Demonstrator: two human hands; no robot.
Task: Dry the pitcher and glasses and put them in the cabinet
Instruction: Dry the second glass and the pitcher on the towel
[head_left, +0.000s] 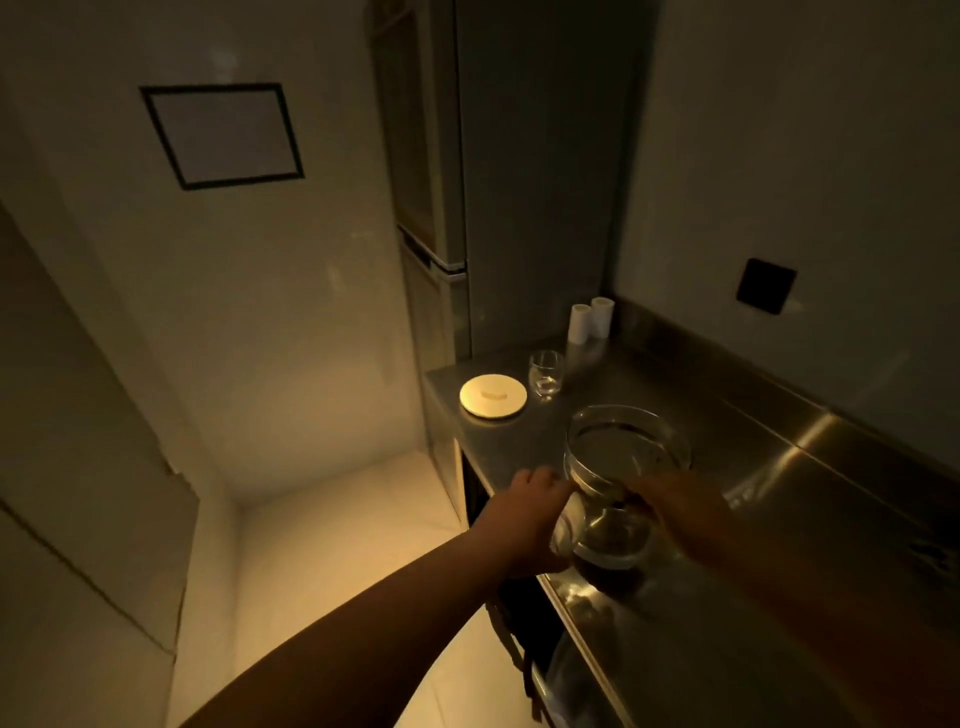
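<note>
A clear glass pitcher (621, 467) stands on the steel counter (727, 519) near its front edge, its wide mouth facing up. My left hand (524, 512) holds a pale cloth (565, 525) against the pitcher's left side. On the pitcher's right side, my right hand (675, 512) grips the narrow waist. A single clear drinking glass (546, 373) stands upright farther back on the counter, apart from both hands. Below the counter's front edge is a dark cabinet opening (524, 613).
A round white lid (493, 396) lies on the counter's left end beside the glass. Two white cylinders (589, 319) stand in the back corner. A tall fridge (431, 208) rises behind the counter's end. The room is dim, with pale floor on the left.
</note>
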